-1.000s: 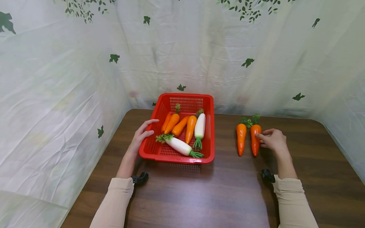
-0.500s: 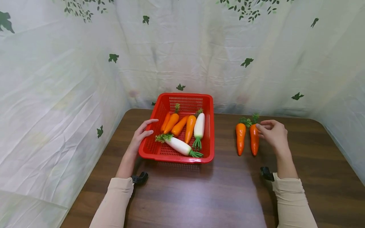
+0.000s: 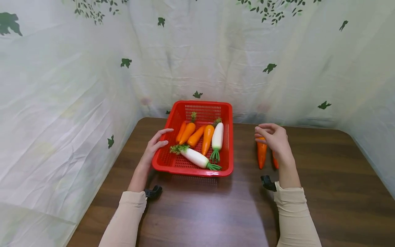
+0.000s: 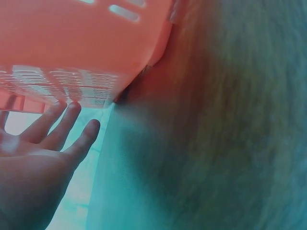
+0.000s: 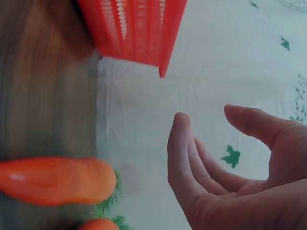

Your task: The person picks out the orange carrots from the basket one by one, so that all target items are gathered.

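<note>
Left of centre, the left hand (image 3: pixel 155 142) is staying put, its straight fingers touching the left rim of the red plastic basket (image 3: pixel 185 172), where four orange carrots (image 3: pixel 208 139) and two white radishes (image 3: pixel 197 158) are lying unmoved. At right of frame, the right hand (image 3: pixel 274 137) is shifting leftward over the inner carrot (image 3: pixel 261 156), thumb and curved fingers apart, holding nothing; adjusting the outer carrot (image 3: pixel 275 161) seems finished for now. The inner one is lying on the table (image 3: pixel 216 212), gleaming red-orange and tapering toward the frame's bottom; its neighbour is mostly hiding behind the wrist.
</note>
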